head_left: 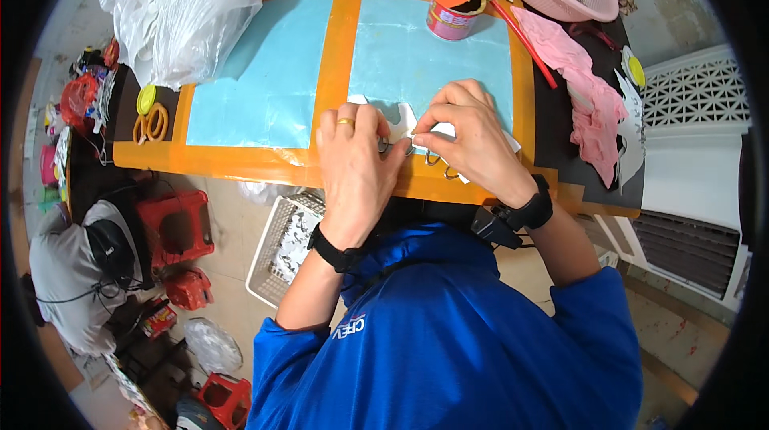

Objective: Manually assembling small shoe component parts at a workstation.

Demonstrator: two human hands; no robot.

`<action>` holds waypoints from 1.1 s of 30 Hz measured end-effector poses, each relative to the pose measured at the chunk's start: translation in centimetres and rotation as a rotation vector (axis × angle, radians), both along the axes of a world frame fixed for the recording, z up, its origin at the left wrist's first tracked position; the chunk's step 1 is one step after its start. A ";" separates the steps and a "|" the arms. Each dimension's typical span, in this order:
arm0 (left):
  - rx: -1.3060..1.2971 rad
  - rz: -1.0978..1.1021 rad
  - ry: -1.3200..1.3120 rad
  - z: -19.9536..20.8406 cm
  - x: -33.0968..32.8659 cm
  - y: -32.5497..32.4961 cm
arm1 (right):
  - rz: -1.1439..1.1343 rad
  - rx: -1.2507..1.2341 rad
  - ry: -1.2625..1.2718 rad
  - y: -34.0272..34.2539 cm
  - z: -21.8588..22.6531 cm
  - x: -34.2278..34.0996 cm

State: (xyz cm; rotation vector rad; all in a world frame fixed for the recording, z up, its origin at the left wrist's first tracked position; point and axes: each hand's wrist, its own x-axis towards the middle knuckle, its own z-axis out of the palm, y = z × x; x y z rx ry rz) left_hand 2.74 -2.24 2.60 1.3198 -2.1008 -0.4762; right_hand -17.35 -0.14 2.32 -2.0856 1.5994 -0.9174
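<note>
A flat white cut-out piece [400, 121] lies at the table's front edge, partly hidden under both hands. My left hand [352, 159] presses on its left part, fingers curled and thumb reaching inward, with a yellow ring on one finger. My right hand [473, 137] is in a pinch over the middle of the piece, thumb and forefinger together; what sits between the tips is too small to make out. Curved metal rings line the piece's near edge; one metal ring [432, 159] shows below my right hand, and another metal ring [451, 173] is nearer the edge.
Blue sheets framed by orange tape [332, 53] cover the table. Beyond my right hand stands a pink tin [452, 23] with an orange card on it, near a red stick [529, 49] and pink cloth [577, 81]. Scissors [150, 123] and a plastic bag [188, 17] are left; a basket [276, 258] is below.
</note>
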 end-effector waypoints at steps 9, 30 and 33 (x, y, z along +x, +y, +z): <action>0.081 -0.284 0.033 0.7 1.0 -2.7 | 0.006 -0.010 0.005 -0.1 -0.2 -0.1; 0.169 -0.571 -0.033 1.0 0.8 -6.5 | 0.024 -0.154 0.021 0.6 -0.1 0.3; 0.223 -0.573 0.068 0.9 0.6 -6.3 | 0.019 -0.254 0.112 1.0 0.0 0.8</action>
